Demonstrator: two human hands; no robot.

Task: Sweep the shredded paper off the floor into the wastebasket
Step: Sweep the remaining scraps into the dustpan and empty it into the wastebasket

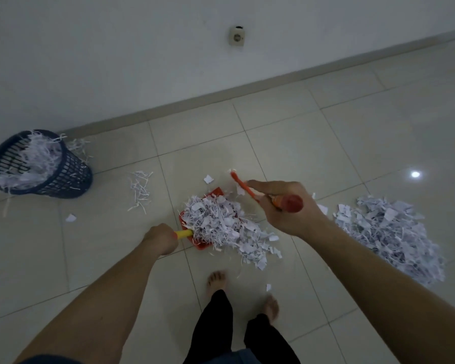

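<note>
Loading step in hand: left hand (160,239) fingers curled round yellow handle of red plastic dustpan (195,233), pan heaped with white shredded paper (221,222), some spilling off right edge onto tiled floor (313,132)
Right hand (281,206) fingers wrapped round orange-handled brush (243,187), index extended along handle, brush above pan
Larger shred pile (394,232) on floor at right; small clump (139,190) near dark blue slotted plastic wastebasket (69,177), partly filled
Next, by judgement: carry pan level leftward to basket, tip over rim; overload risks spill
</note>
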